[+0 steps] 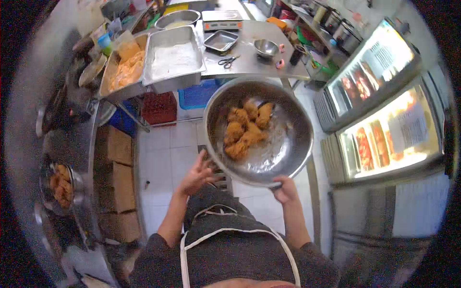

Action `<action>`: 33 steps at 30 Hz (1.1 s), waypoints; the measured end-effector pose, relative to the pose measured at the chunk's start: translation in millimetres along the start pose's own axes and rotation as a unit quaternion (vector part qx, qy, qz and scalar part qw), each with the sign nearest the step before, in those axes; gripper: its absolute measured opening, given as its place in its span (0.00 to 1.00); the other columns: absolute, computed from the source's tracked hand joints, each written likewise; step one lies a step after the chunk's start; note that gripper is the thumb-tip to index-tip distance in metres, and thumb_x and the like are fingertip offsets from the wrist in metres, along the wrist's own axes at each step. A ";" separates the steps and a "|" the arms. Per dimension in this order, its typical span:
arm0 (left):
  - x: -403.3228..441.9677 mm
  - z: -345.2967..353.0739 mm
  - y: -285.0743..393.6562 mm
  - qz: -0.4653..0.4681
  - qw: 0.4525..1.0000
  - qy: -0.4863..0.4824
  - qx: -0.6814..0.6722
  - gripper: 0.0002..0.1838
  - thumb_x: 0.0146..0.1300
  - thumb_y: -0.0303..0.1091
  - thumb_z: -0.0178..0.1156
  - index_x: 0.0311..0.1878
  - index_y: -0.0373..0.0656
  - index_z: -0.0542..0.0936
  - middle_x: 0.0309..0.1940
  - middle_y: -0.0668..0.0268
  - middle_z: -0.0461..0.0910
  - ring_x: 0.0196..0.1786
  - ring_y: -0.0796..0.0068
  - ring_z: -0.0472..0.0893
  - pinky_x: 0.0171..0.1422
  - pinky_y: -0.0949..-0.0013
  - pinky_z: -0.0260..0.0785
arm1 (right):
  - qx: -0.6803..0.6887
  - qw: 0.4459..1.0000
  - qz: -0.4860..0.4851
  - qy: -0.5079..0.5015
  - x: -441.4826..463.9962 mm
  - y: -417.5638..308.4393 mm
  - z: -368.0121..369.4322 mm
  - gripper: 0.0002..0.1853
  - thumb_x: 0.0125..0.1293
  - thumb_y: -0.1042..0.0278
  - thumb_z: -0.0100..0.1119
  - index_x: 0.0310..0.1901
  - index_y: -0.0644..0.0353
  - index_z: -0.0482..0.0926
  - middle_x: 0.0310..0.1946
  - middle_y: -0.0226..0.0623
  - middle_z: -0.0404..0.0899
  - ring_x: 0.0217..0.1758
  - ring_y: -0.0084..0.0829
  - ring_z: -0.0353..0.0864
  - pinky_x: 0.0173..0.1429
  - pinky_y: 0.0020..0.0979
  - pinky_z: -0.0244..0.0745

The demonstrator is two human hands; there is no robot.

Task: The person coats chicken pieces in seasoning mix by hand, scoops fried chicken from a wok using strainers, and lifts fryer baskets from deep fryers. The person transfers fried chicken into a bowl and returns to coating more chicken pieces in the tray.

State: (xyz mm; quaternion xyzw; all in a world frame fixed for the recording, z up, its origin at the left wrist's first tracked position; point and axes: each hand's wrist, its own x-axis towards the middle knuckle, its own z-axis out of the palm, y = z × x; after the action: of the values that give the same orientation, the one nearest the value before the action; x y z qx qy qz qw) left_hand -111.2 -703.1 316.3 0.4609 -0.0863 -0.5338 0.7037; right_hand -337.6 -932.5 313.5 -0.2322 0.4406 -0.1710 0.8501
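Observation:
In front of my body hangs a large steel bowl [293, 139], tilted, with several pieces of fried chicken [246, 128] gathered on its left side. My right hand [286, 190] grips the near right rim, thumb over the edge. Beside the lower left of the bowl, my left hand [198, 172] is raised with its fingers spread and somewhat blurred. Nothing shows in that hand, and it looks apart from the rim.
A steel table [249, 55] ahead carries a pan of white flour [175, 60], a tub of raw-looking chicken [127, 69], scissors [227, 62], a small bowl [266, 48] and a scale [222, 21]. More fried chicken [61, 186] stands at left. Lit display cabinets [384, 129] line the right.

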 end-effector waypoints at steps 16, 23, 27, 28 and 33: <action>198.8 -149.0 52.1 0.089 0.882 0.459 -0.051 0.14 0.59 0.34 0.55 0.44 0.36 0.73 0.28 0.64 0.78 0.29 0.75 0.78 0.37 0.74 0.71 | 0.017 0.994 -0.016 -0.110 405.2 -429.1 267.1 0.14 0.54 0.81 0.43 0.43 0.77 0.66 0.44 0.54 0.69 0.49 0.45 0.69 0.53 0.37 0.70; 269.0 -139.2 34.3 0.113 0.798 0.592 -0.026 0.18 0.60 0.36 0.54 0.51 0.37 0.70 0.37 0.61 0.79 0.31 0.76 0.79 0.33 0.75 0.67 | -0.299 0.914 -0.240 -0.135 647.5 -528.8 351.0 0.10 0.56 0.77 0.50 0.39 0.71 0.73 0.38 0.46 0.73 0.41 0.35 0.73 0.39 0.29 0.74; 279.3 -60.6 47.0 0.099 0.697 0.701 -0.113 0.17 0.61 0.34 0.53 0.51 0.38 0.70 0.36 0.62 0.79 0.33 0.76 0.79 0.34 0.76 0.68 | -0.467 0.801 -0.325 -0.188 710.2 -520.9 370.1 0.14 0.57 0.73 0.51 0.44 0.72 0.70 0.39 0.45 0.71 0.41 0.34 0.71 0.40 0.31 0.73; 284.4 -40.9 51.0 0.089 0.701 0.698 -0.117 0.17 0.61 0.34 0.54 0.51 0.39 0.70 0.36 0.62 0.79 0.33 0.76 0.79 0.34 0.76 0.68 | -0.419 0.845 -0.281 -0.177 731.4 -522.9 375.8 0.15 0.58 0.73 0.50 0.46 0.71 0.67 0.41 0.45 0.69 0.43 0.35 0.69 0.42 0.32 0.73; 302.8 9.4 46.4 0.061 0.633 0.758 -0.144 0.19 0.55 0.33 0.59 0.50 0.39 0.71 0.36 0.62 0.79 0.32 0.74 0.79 0.36 0.74 0.69 | -0.131 0.986 -0.045 -0.097 804.6 -530.8 381.4 0.23 0.61 0.72 0.46 0.56 0.64 0.53 0.54 0.45 0.55 0.55 0.42 0.59 0.51 0.39 0.70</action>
State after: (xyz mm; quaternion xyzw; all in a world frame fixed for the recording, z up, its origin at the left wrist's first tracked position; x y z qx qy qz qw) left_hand 40.0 -959.7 243.7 0.5901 0.5275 0.0415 0.6097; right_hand 377.7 -1680.6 256.5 -0.3764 0.3640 -0.1266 0.8425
